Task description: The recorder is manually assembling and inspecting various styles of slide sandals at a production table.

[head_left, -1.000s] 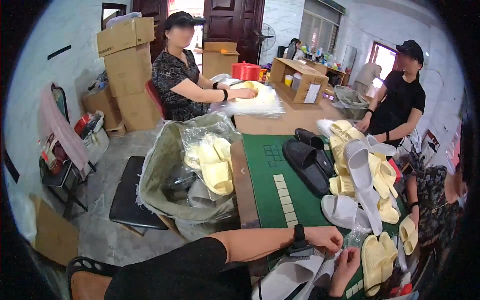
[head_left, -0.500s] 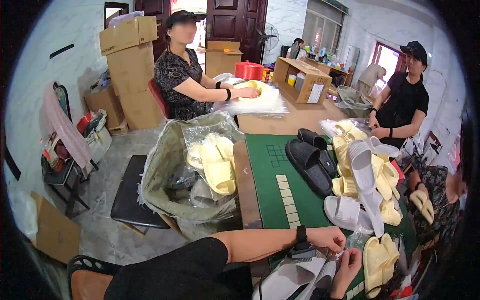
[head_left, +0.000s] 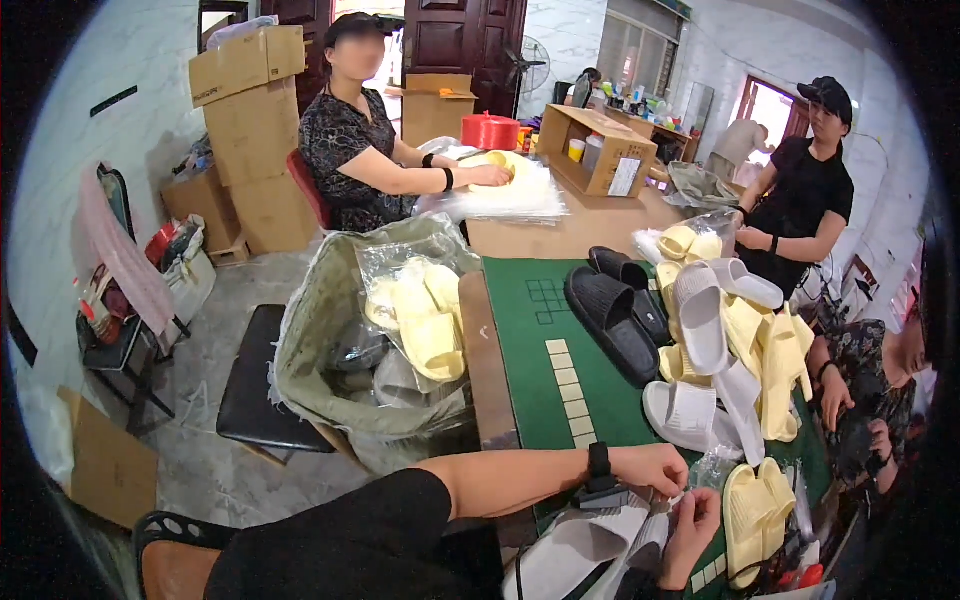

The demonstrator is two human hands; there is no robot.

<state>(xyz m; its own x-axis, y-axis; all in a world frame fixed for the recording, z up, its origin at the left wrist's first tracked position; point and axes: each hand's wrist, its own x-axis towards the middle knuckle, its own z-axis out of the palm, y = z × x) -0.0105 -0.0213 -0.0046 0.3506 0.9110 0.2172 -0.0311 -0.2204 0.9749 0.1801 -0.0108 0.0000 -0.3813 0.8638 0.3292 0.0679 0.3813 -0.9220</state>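
Note:
My left hand (head_left: 650, 470), with a black band on the wrist, and my right hand (head_left: 694, 528) meet at the table's near edge. Fingertips of both are pinched together around something small and pale that I cannot make out. Just below them lies a pair of light grey slippers (head_left: 575, 550), partly hidden by my left forearm and dark strips. Crumpled clear plastic (head_left: 714, 467) shows right beyond my fingers. To the right of my right hand, a pair of pale yellow slippers (head_left: 757, 515) rests on the green mat (head_left: 530, 350).
Grey and yellow slippers (head_left: 700, 320) are heaped on the mat's right side, beside black slippers (head_left: 612, 325). Left of the table stands a lined bin (head_left: 300, 350) with bagged slippers, next to a black stool (head_left: 262, 385). Co-workers (head_left: 345, 150) sit or stand around the table.
The co-worker at the right edge no longer holds yellow slippers; a yellow pair now sits on the heap's right side. My hands stay pinched together with little movement. The view has shifted slightly.

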